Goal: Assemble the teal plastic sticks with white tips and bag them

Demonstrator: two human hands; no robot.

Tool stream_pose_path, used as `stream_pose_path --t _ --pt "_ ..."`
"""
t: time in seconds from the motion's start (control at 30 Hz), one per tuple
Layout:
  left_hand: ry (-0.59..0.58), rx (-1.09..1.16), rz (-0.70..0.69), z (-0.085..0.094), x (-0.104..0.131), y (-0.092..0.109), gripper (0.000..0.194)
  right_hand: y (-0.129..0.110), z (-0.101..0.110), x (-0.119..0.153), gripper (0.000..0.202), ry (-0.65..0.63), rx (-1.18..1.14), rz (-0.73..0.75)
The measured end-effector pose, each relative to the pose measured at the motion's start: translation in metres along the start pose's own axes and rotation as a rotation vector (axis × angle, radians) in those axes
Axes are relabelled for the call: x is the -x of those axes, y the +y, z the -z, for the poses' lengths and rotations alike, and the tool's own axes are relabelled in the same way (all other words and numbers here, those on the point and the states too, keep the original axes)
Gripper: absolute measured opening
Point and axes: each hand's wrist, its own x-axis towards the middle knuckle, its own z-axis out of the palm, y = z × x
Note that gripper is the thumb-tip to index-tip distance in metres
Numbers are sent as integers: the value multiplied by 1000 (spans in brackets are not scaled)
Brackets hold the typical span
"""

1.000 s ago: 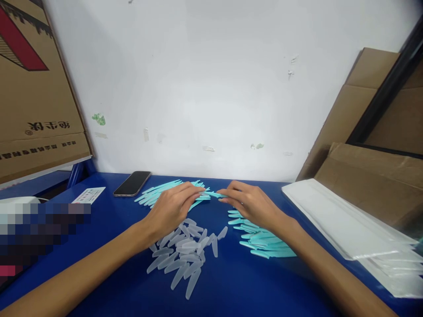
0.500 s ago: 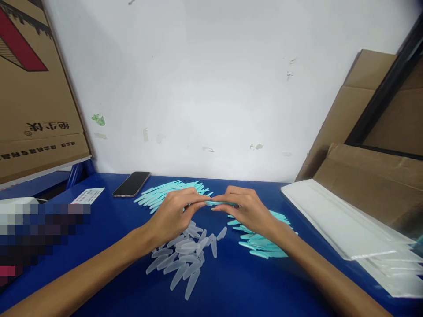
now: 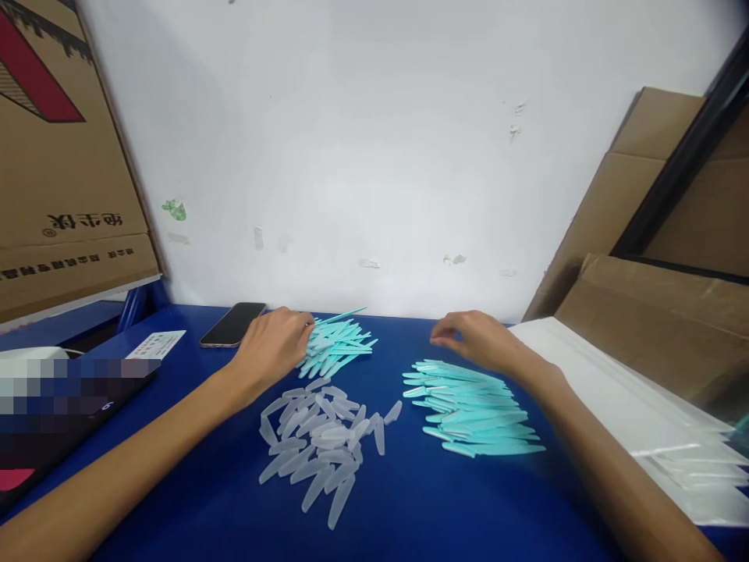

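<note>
My left hand (image 3: pixel 274 341) is at the left side of the back pile of turquoise blades (image 3: pixel 339 343), fingers pinched together at a turquoise piece that points right over the pile. Above and behind the right pile of turquoise blades (image 3: pixel 468 410), my right hand (image 3: pixel 471 337) hovers with its fingers curled; whether anything is between its fingertips is hidden. Several translucent caps (image 3: pixel 321 437) lie loosely heaped in front of my left hand, between the two piles and the near edge.
A phone (image 3: pixel 234 324) and a printed card (image 3: pixel 157 344) lie at the back left of the blue table (image 3: pixel 398 499). White plastic sleeves (image 3: pixel 608 390) are stacked at right. Cardboard (image 3: pixel 667 320) stands behind them, and a large carton (image 3: pixel 70 172) is at left.
My hands have come apart from the turquoise piece they both held. The left moved left to the back pile; the right moved right and slightly up. The right pile shows more fully.
</note>
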Motion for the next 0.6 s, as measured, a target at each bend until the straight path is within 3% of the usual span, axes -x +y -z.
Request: stream_pose_path --t 0.23,0.5,0.6 --pt "-105 -19 54 -7 3 -5 29 11 -7 2 31 -317 -248 -63" --pt "-115 28 48 -6 4 -2 32 10 -12 -1 22 -312 -261 -22" --pt "-62 113 -79 -3 4 4 33 8 -12 -1 22 -299 -241 -5"
